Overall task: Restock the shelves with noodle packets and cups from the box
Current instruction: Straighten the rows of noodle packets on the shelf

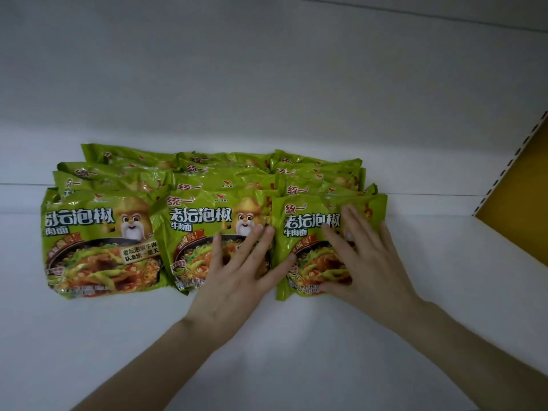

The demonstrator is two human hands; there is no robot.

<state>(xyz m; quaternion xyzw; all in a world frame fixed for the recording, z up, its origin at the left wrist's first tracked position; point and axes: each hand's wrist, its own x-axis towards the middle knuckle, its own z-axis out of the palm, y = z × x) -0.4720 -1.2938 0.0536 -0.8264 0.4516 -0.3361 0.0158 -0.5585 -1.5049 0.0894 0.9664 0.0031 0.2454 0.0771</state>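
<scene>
noodle packets [100,244]: lime green, dark lettering, red logo, cartoon mascot with white beard and tan hat, orange-green noodle bowl print. shelf [89,336]: plain white. side panel [522,188]: mustard yellow, white upright with dark slots.

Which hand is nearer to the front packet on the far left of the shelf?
Left. The left hand rests on the middle front packet, beside the far-left packet; the right hand lies on the right front packet, farther off.
</scene>
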